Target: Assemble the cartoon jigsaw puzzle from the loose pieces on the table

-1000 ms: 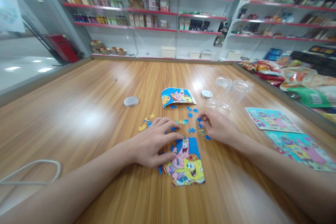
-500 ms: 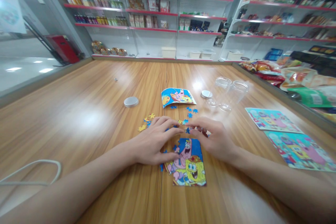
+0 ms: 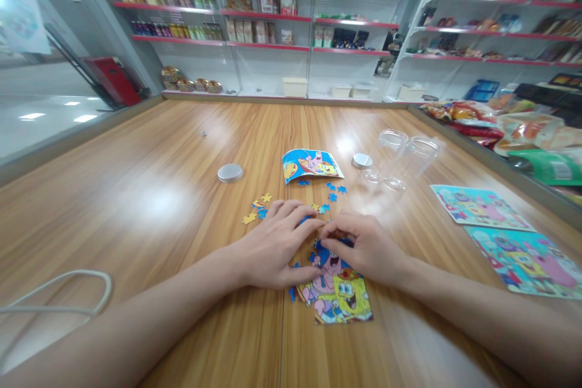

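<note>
A partly joined jigsaw puzzle (image 3: 348, 297), with pink and yellow cartoon figures on blue, lies flat on the wooden table. My left hand (image 3: 277, 245) rests at its left side, fingers spread and thumb on the picture's edge. Over the puzzle's upper edge, my right hand (image 3: 364, 245) pinches a small blue puzzle piece (image 3: 317, 244), partly hidden by the fingertips. Loose yellow pieces (image 3: 250, 218) lie beyond my left hand, and several blue pieces (image 3: 333, 197) lie farther forward. Behind them stands a curved picture card (image 3: 313, 165) with the same figures.
Two clear jars (image 3: 421, 157) stand right of the card, beside a silver lid (image 3: 362, 160). Another lid (image 3: 230, 173) lies to the left. Two cartoon pictures (image 3: 484, 207) lie at the right. A white cable (image 3: 107, 291) loops at the left, and stocked shelves (image 3: 268, 45) line the back.
My right hand has moved toward me, from the loose pieces to the puzzle's top edge, its fingers closing into a pinch. My left hand stays by the puzzle. The view has shifted slightly.
</note>
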`<action>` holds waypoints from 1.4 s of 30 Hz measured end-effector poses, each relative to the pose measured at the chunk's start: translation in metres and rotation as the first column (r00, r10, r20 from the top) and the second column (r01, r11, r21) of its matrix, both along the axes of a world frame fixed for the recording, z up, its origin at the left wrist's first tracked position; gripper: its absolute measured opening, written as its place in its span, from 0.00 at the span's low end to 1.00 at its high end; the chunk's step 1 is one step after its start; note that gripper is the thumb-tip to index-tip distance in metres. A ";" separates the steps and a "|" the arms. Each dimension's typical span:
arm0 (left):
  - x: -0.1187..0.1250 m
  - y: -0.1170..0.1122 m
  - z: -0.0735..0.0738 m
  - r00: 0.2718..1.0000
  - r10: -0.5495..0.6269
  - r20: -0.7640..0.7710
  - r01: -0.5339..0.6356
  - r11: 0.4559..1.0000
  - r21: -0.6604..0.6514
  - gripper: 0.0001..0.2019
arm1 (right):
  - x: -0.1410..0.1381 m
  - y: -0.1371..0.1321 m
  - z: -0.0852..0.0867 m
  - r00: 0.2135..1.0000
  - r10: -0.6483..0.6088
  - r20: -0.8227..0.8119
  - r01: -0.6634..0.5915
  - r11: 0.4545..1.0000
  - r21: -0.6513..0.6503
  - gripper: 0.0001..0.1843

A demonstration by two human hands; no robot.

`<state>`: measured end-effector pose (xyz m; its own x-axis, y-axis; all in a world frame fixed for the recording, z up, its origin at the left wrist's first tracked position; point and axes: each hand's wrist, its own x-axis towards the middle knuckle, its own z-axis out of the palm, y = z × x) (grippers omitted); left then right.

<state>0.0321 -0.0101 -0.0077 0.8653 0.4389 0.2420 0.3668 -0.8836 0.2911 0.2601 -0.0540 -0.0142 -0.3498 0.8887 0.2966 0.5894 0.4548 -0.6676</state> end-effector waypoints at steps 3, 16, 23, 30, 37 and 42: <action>0.000 0.000 0.000 1.000 0.006 -0.002 -0.006 1.000 0.007 0.31 | 0.001 0.001 -0.003 1.000 0.026 -0.013 -0.025 0.999 0.032 0.08; 0.001 -0.001 0.002 0.999 0.023 -0.036 -0.022 0.999 0.027 0.32 | -0.003 -0.001 -0.001 0.999 0.027 -0.028 -0.025 0.999 0.047 0.06; 0.001 0.000 0.000 1.000 0.020 -0.024 -0.019 0.999 0.027 0.32 | -0.003 -0.001 0.000 0.999 -0.016 -0.035 0.015 0.999 -0.029 0.05; 0.002 0.000 0.000 1.000 0.019 -0.023 -0.019 0.999 0.027 0.33 | -0.008 -0.002 0.000 0.999 -0.028 -0.025 0.027 0.999 -0.020 0.06; 0.002 0.000 0.001 1.000 0.014 -0.010 -0.013 1.000 0.026 0.33 | -0.005 0.000 -0.004 1.000 -0.003 0.012 0.002 0.999 0.035 0.05; 0.002 0.000 0.001 1.000 0.015 -0.007 -0.015 1.000 0.026 0.32 | -0.005 0.002 -0.004 1.000 0.021 0.018 -0.022 0.999 0.040 0.05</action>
<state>0.0340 -0.0099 -0.0066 0.8603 0.4457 0.2474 0.3823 -0.8852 0.2652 0.2555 -0.0520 -0.0184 -0.3739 0.8685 0.3253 0.5908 0.4934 -0.6383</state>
